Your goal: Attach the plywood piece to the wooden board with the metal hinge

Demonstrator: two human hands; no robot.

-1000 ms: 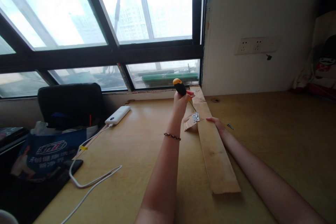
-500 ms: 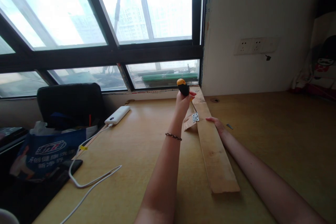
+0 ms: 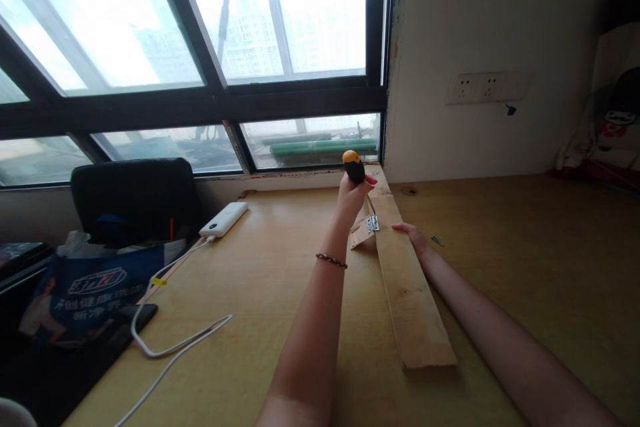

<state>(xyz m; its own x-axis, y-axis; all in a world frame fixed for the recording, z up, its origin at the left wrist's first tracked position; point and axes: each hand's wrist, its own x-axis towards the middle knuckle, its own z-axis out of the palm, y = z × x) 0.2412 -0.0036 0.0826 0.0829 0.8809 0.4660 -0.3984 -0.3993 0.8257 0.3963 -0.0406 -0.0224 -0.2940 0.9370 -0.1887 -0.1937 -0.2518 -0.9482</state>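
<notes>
Clasping screwdriver [image 3: 355,168] in closed left grip [image 3: 353,193], aimed at hinge [image 3: 373,223] on left edge of board [image 3: 416,300] atop counter [image 3: 260,273]! Touching board with right grip [image 3: 413,235], unclear how closed. Likely screwdriving; calls next for steady pressure.

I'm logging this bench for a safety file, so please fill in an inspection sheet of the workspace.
Surface: light wood-toned table, with a round fitting near the wall.
Job's things: long board lying flat; metal hinge at its left edge, over a small wood piece; screwdriver angled down toward the hinge, tip contact unclear.
Clutter: thin metal fasteners right of the board; white device.
Hands: left hand grips the screwdriver; right hand lies on the board's right edge.
Cables: white cable plugged into the device, looping across the table's left.
Surroundings: window, wall sockets, black chair, blue bag.
</notes>
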